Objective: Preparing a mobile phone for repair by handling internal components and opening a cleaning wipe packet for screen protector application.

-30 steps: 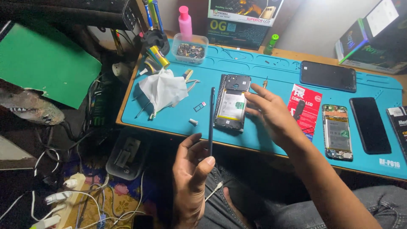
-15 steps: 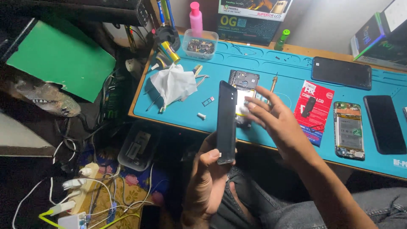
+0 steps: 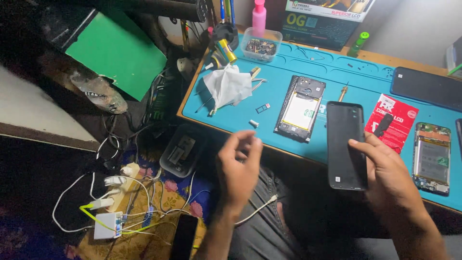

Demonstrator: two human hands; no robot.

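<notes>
My right hand (image 3: 391,169) grips a black phone back cover (image 3: 345,144) upright over the front edge of the blue work mat (image 3: 279,82). My left hand (image 3: 237,166) hangs in front of the table, empty, with the fingers curled loosely apart. An opened phone with its back off (image 3: 301,109) lies on the mat just left of the cover, its battery showing. A small SIM tray (image 3: 263,108) and a tiny white part (image 3: 253,123) lie on the mat above my left hand.
A crumpled white cloth (image 3: 227,85), a clear box of small parts (image 3: 260,45), a pink bottle (image 3: 259,16), a red packet (image 3: 391,121), another opened phone (image 3: 432,158) and a dark phone (image 3: 426,87) sit on the mat. Cables, power strips (image 3: 107,225) and a green board (image 3: 115,54) lie left.
The back cover has passed from my left hand to my right hand, which left the opened phone. My left hand is now empty. The view has shifted left.
</notes>
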